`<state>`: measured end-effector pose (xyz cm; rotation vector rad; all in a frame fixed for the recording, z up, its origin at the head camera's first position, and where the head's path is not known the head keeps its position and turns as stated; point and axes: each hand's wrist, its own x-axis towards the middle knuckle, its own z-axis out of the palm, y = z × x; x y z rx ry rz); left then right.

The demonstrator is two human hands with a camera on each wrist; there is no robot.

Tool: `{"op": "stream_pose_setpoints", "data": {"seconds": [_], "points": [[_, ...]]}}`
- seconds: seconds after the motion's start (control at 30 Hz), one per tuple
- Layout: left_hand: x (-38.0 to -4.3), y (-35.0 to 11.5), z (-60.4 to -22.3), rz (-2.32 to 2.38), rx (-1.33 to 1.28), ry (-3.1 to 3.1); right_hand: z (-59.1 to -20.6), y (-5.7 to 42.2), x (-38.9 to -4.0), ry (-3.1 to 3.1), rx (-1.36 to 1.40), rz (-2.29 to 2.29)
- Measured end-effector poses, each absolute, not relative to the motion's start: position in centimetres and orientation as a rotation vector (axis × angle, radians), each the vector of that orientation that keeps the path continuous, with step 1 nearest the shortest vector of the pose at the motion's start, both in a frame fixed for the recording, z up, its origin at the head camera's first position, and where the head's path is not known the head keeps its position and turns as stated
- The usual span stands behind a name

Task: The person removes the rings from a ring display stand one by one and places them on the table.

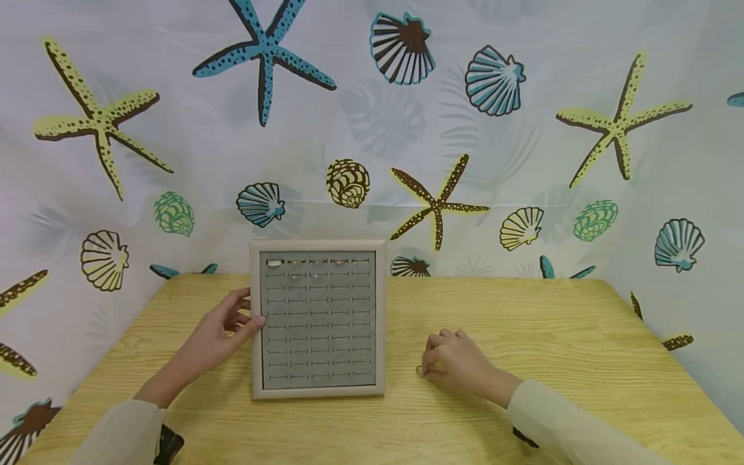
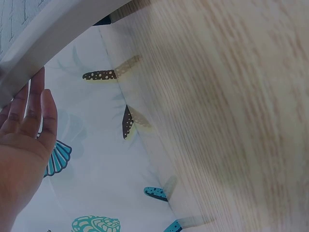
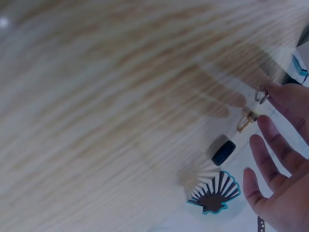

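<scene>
One of our hands, the left hand (image 1: 217, 332), grips the tray (image 1: 320, 392) by its edge, while our right hand (image 1: 464, 365), half open and apparently empty, has its thumb at the silver ring (image 3: 263, 98) on the counter (image 1: 523, 310), so we judge this the picking-up step, calling for a careful pinch next

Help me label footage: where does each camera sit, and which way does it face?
Head: on the head, facing forward and down at the pale-framed rectangular grey ring board; left hand, right hand, beige sleeves show.
Left wrist: on that wrist, facing the board's edge and pale wooden table; left hand shows.
Right wrist: on that wrist, facing that table and a round metal ring; right hand shows.
Head and left wrist share the board.
</scene>
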<state>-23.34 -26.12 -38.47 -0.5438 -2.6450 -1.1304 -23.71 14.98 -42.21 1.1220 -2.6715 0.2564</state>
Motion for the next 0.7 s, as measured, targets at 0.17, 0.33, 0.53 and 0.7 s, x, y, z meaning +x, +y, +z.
{"op": "stream_pose_setpoints", "data": {"seconds": [0.17, 0.33, 0.53, 0.7], "points": [[-23.34, -26.14, -38.48, -1.134, -0.549, -2.637, -42.29, 15.03, -23.75, -2.681, 1.131, 0.263], [-23.32, -26.13, -38.40, -1.138, -0.545, -2.641, -42.38, 15.08, -23.81, -2.689, 1.131, 0.263], [-23.31, -26.08, -38.34, -1.145, -0.546, -2.642, -42.32, 15.11, -23.78, -2.698, 1.139, 0.278], [-23.27, -26.04, -38.35, -1.145, -0.553, -2.635, -42.21, 15.11, -24.02, -2.675, 1.152, 0.275]]}}
